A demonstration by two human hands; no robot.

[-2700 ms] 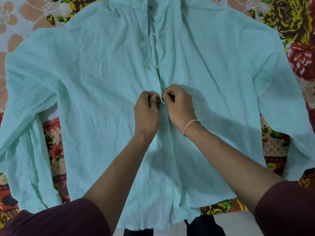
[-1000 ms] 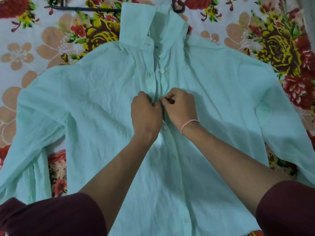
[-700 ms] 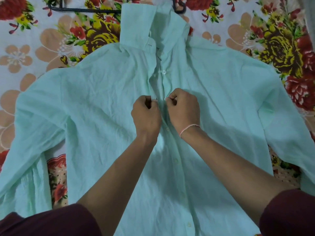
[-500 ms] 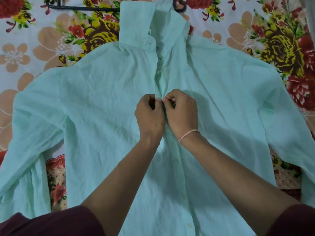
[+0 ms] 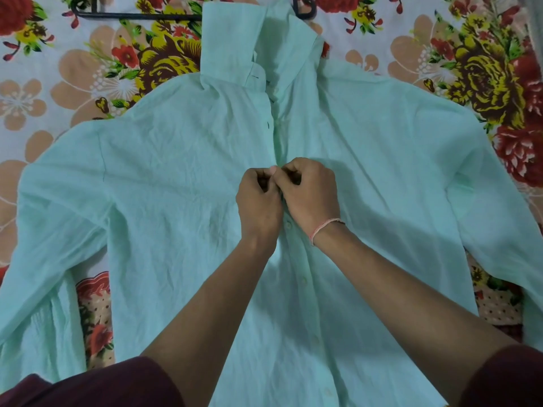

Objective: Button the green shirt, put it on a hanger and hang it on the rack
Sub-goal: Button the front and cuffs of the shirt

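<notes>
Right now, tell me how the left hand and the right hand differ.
The right hand has a pink thread band at its wrist; the left hand has a bare wrist. The left hand lies left of the front opening, the right hand right of it and slightly nearer the collar. Both curl their fingers and pinch the green shirt at that opening, side by side.

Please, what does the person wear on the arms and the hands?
Dark maroon sleeves end near the elbows; the forearms are bare. A thin pink thread band circles the right wrist. The left hand and the right hand show no watch or glove.
</notes>
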